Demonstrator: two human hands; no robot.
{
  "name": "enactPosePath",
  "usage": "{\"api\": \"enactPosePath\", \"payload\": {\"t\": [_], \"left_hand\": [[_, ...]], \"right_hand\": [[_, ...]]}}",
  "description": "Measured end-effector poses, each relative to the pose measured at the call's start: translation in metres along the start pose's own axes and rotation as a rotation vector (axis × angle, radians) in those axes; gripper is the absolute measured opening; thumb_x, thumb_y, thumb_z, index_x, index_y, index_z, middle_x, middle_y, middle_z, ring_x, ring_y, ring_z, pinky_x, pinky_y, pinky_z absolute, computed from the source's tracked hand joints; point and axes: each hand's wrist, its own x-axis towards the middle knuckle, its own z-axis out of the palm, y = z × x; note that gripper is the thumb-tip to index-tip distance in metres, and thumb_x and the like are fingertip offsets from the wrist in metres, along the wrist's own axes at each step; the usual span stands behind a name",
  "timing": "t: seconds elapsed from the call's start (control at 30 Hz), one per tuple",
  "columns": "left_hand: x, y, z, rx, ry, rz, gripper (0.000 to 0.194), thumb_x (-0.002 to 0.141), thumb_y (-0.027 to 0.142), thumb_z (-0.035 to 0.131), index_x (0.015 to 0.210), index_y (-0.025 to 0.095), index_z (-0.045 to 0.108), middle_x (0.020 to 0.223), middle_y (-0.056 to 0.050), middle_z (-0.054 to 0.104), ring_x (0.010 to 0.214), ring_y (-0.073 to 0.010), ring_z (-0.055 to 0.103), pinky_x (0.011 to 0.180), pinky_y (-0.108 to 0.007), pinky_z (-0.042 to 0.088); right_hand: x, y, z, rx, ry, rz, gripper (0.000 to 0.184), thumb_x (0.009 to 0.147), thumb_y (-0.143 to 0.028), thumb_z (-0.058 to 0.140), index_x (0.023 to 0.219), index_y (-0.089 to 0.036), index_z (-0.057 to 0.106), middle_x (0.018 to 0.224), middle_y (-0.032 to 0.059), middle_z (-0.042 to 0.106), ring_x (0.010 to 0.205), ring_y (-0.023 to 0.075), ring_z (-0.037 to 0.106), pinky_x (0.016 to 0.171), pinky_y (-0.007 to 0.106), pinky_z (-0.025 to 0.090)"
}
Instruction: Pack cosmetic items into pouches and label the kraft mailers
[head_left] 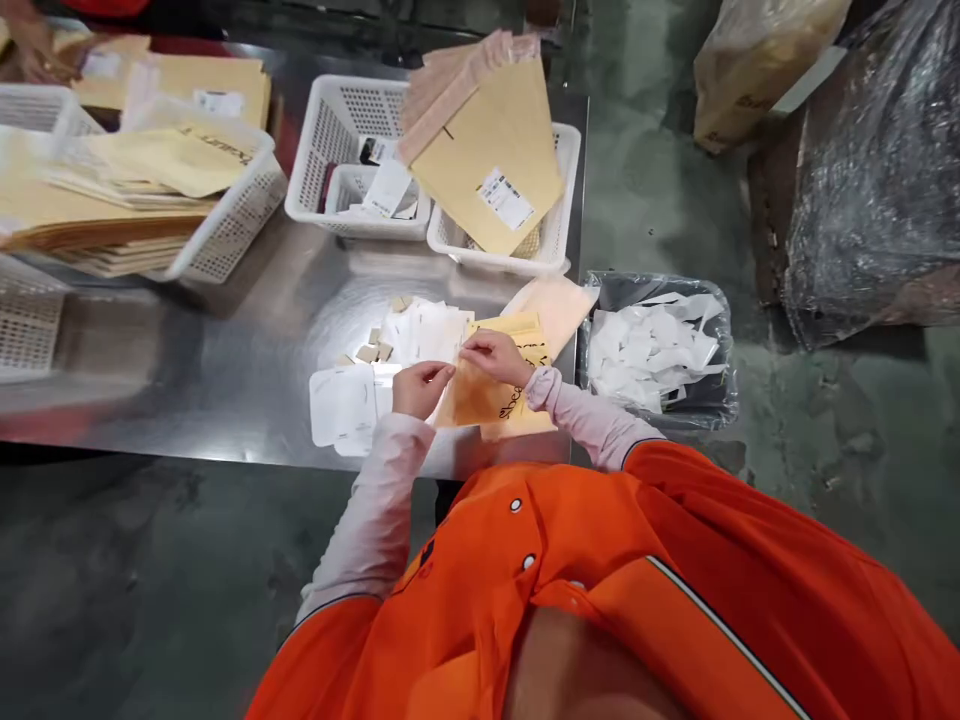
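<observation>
A yellow padded envelope (491, 395) lies near the front edge of the steel table (225, 340). My left hand (420, 388) pinches its left edge, fingers closed. My right hand (495, 355) is closed on the envelope's top edge, close to the left hand. Just left of the envelope lie white cards (343, 405) and a loose pile of white paper slips (424, 330) with a few small tan squares (375, 350). A second pale envelope (556, 308) sticks out behind the yellow one.
White mesh baskets stand behind: one with labels (352, 160), one with stacked yellow envelopes (495, 150), another at left (142, 190). A bin lined in plastic (660, 350) holds white paper scraps at the table's right. Wrapped bundles (862, 170) sit on the floor.
</observation>
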Motion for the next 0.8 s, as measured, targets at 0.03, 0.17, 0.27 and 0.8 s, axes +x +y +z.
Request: {"api": "enactPosePath", "payload": {"t": [0.03,0.17,0.27,0.8], "left_hand": [[0.001,0.002,0.000,0.004,-0.020,0.011,0.028,0.070,0.046,0.080,0.082,0.021,0.081,0.083,-0.007,0.079,0.081,-0.0264,0.074,0.080,-0.039,0.063],[0.008,0.015,0.000,0.018,-0.011,0.027,0.031,0.072,0.048,0.079,0.092,0.024,0.082,0.091,-0.005,0.082,0.088,-0.0289,0.076,0.083,-0.040,0.063],[0.013,0.022,-0.006,0.150,0.069,0.044,0.023,0.075,0.047,0.074,0.084,0.027,0.080,0.086,-0.005,0.081,0.089,-0.0306,0.077,0.086,-0.042,0.062],[0.268,0.127,0.055,-0.052,0.118,0.073,0.032,0.083,0.033,0.075,0.104,0.018,0.057,0.110,-0.012,0.070,0.112,-0.0313,0.071,0.106,-0.053,0.055]], "right_hand": [[0.002,-0.001,-0.001,-0.012,-0.014,-0.018,0.016,0.094,-0.024,0.067,0.084,-0.015,0.075,0.088,0.0055,0.072,0.082,0.0147,0.063,0.080,0.026,0.047],[0.014,-0.005,-0.007,-0.036,-0.113,-0.072,0.013,0.091,-0.020,0.070,0.080,-0.018,0.076,0.084,0.0036,0.073,0.081,0.0153,0.064,0.079,0.026,0.048],[0.024,-0.007,-0.025,0.025,0.028,-0.029,0.019,0.093,-0.027,0.069,0.077,-0.018,0.075,0.082,0.0047,0.073,0.078,0.0164,0.065,0.077,0.028,0.049],[0.215,0.091,-0.265,-0.217,0.687,0.072,0.062,0.091,-0.039,0.074,0.141,-0.006,0.055,0.139,0.0194,0.059,0.133,0.0249,0.059,0.116,0.046,0.047]]}}
